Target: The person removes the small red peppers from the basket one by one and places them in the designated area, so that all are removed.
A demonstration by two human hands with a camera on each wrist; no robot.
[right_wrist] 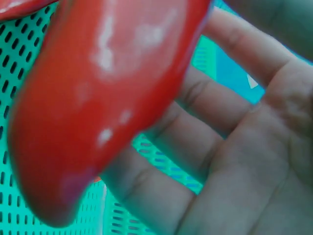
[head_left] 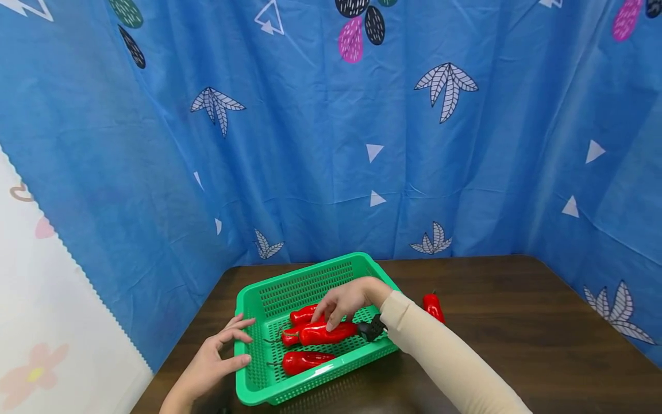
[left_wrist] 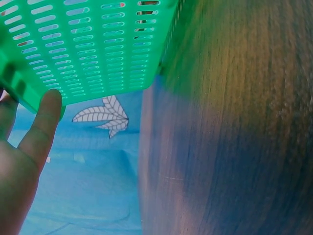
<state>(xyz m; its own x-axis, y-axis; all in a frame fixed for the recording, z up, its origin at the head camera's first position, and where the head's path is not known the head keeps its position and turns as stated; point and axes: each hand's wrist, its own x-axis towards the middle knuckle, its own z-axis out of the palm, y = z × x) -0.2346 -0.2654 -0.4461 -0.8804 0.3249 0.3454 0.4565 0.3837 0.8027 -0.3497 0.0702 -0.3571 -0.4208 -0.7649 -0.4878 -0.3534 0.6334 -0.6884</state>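
Note:
My right hand (head_left: 347, 301) is inside a green plastic basket (head_left: 310, 273), holding a glossy long red pepper (head_left: 323, 334) between thumb and fingers. Close up in the right wrist view, that pepper (right_wrist: 98, 98) has its blunt tip pointing down and left, with fingers along its side. Another red pepper (head_left: 291, 338) lies partly behind it, one (head_left: 302, 315) sits farther back, and one (head_left: 305, 362) lies toward the front wall. At the basket's left rim, my left hand (head_left: 217, 351) rests with spread, fairly straight fingers; its thumb (left_wrist: 46, 115) touches the slotted wall.
One more red pepper (head_left: 433, 306) lies on the dark wooden table (head_left: 517, 322), right of the basket. A blue patterned curtain (head_left: 331, 144) hangs behind and at both sides. A black wrist camera (head_left: 373, 329) sits under the right wrist, over the basket.

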